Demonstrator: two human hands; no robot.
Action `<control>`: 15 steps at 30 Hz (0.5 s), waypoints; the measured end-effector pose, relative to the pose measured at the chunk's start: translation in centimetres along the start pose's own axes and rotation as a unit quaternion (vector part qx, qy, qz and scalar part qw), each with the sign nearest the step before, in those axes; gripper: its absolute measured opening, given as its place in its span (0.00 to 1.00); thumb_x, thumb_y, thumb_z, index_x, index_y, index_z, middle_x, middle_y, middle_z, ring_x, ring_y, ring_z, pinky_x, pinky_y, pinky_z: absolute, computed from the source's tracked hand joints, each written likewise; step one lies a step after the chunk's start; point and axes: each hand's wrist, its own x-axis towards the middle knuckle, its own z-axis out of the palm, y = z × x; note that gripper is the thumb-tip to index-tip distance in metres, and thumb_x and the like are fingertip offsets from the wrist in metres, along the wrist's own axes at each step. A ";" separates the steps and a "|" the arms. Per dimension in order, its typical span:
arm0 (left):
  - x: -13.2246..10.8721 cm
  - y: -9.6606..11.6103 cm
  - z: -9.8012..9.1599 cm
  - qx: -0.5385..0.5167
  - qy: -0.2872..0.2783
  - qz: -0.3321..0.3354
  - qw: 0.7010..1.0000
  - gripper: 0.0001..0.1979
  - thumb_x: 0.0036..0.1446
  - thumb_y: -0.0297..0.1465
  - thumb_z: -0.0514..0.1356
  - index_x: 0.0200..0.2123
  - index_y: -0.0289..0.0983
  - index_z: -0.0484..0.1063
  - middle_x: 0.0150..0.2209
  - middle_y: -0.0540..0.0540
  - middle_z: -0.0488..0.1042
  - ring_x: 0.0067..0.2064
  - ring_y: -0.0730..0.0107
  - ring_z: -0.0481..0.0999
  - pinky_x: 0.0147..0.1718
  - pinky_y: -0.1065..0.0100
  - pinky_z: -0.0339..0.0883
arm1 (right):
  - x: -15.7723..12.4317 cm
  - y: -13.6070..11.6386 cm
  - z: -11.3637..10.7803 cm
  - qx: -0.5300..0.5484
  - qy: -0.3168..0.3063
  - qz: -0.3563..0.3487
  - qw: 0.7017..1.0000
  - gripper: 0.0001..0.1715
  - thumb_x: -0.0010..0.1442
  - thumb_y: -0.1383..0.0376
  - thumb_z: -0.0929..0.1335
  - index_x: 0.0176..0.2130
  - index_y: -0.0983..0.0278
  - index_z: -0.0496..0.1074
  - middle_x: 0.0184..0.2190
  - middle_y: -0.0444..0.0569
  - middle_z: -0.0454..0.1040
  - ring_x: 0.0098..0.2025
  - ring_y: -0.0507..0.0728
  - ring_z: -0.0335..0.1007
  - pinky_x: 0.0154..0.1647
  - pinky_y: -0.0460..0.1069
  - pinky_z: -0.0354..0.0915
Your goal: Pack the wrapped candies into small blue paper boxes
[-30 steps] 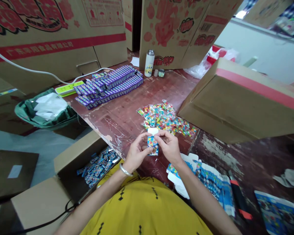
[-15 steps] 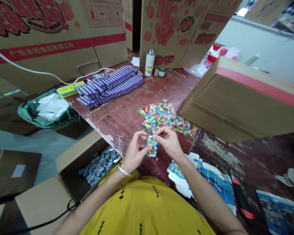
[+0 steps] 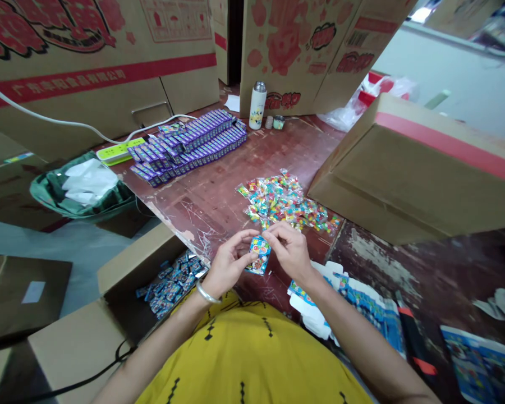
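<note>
A small blue printed packet box (image 3: 260,257) is held in my left hand (image 3: 229,262), thumb on its front face. The fingers of my right hand (image 3: 290,251) are pinched together at the box's top edge, where a small clear candy sachet (image 3: 265,224) seems to show between the fingertips. Just beyond my hands lies a loose pile of colourful candy sachets (image 3: 278,196) on the red-brown table (image 3: 202,207). Flat blue and white cartons (image 3: 362,303) lie beside my right forearm.
Rows of purple boxes (image 3: 193,146) stand at the back left, near a white bottle (image 3: 257,105). An open carton with filled blue boxes (image 3: 172,285) sits lower left. A large cardboard box (image 3: 425,168) and a black-and-red cutter (image 3: 416,339) are at the right.
My right hand's fingers have closed in over the top of the blue box. The box has shifted slightly downward, and its front face now shows more fully.
</note>
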 end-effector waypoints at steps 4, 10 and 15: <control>-0.8 0.9 -2.6 0.103 -0.042 -0.035 0.993 0.18 0.57 0.31 0.60 0.52 0.40 0.67 0.45 0.44 0.74 0.42 0.65 0.75 0.41 0.67 0.71 | -0.9 0.5 -0.8 -0.020 -0.050 -0.007 0.999 0.11 0.64 0.60 0.64 0.35 0.61 0.75 0.38 0.49 0.76 0.42 0.56 0.72 0.44 0.50 0.65; -3.2 3.2 -12.8 0.414 -0.118 -0.119 0.895 0.18 0.54 0.39 0.61 0.49 0.45 0.74 0.48 0.44 0.77 0.48 0.51 0.75 0.50 0.57 0.67 | -1.6 5.5 -10.2 -0.256 -0.073 0.163 0.950 0.12 0.58 0.56 0.68 0.30 0.61 0.74 0.25 0.44 0.74 0.26 0.53 0.68 0.29 0.47 0.59; -2.8 2.8 -12.3 0.467 -0.092 -0.098 0.874 0.24 0.53 0.43 0.61 0.54 0.45 0.72 0.52 0.43 0.74 0.52 0.49 0.73 0.54 0.54 0.64 | -4.2 8.2 -13.5 -0.334 -0.201 0.194 0.900 0.19 0.43 0.54 0.77 0.33 0.59 0.74 0.31 0.45 0.74 0.31 0.55 0.69 0.29 0.46 0.56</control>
